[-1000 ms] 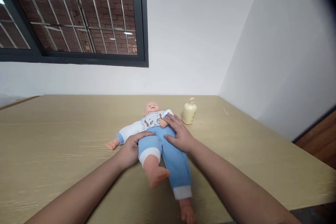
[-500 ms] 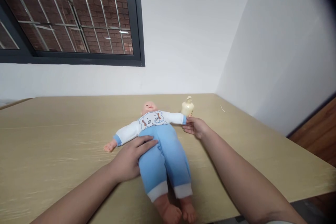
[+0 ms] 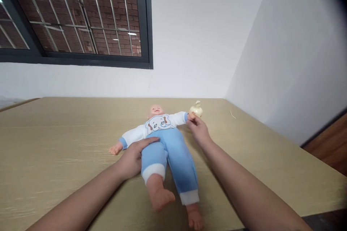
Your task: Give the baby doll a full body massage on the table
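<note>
Since half a second ago, one leg of the plastic baby doll in a white elephant shirt and blue trousers (image 3: 165, 144) has lifted, knee bent. It lies face-up mid-table. Left hand (image 3: 135, 157) rests flat on its hip; right hand (image 3: 197, 130) pinches its outstretched hand beside the cream pump bottle (image 3: 196, 109) toward the wooden table's (image 3: 54, 151) far-right corner.
</note>
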`<state>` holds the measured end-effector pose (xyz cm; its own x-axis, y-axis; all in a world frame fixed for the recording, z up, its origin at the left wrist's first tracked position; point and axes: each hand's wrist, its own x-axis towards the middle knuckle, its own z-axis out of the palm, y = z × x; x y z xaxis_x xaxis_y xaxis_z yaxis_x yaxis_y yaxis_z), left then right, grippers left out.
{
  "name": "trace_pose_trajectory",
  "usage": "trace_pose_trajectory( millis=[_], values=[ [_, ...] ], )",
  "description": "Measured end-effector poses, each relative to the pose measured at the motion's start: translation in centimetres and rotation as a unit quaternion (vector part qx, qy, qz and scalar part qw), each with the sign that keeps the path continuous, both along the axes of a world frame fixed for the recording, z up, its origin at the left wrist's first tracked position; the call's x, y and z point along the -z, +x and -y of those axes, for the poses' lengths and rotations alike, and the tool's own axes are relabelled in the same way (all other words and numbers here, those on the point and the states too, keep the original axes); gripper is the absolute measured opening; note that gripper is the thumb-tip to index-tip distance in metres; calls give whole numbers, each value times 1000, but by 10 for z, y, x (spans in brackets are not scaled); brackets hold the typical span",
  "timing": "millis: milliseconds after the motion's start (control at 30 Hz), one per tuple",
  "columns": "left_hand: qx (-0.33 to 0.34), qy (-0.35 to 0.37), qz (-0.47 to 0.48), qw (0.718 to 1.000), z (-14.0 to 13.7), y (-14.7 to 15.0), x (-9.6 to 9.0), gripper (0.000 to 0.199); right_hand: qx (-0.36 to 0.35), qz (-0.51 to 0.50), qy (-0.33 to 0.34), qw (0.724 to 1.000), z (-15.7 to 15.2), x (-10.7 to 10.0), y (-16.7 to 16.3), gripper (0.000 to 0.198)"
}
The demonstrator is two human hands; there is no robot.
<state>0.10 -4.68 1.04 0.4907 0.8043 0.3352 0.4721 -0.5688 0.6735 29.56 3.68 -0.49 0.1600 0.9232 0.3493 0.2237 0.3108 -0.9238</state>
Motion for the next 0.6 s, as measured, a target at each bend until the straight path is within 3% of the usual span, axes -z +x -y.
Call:
trace_pose_trajectory(
  millis=[100,167,233,333,433,533,600],
  values=[
    [-5,-62,69,996,-3,2,-2,52,-66,168,99,979,17,-1,-24,68],
    [-6,-85,100,991,-8,2,-1,48,-122,265,112,950,25,0,-34,90],
    [-2,-109,121,987,-14,3,2,46,-163,334,99,923,29,0,-39,100],
    [13,-137,135,981,-21,3,3,46,-178,386,83,901,31,-2,-40,96],
    [21,-121,119,985,-23,2,2,45,-173,395,96,897,31,-1,-39,91],
    [23,-61,77,995,-20,-1,2,43,-165,372,109,907,31,4,-39,91],
    [25,-9,36,999,-16,-4,3,44,-140,325,119,927,28,8,-38,90]
  ],
)
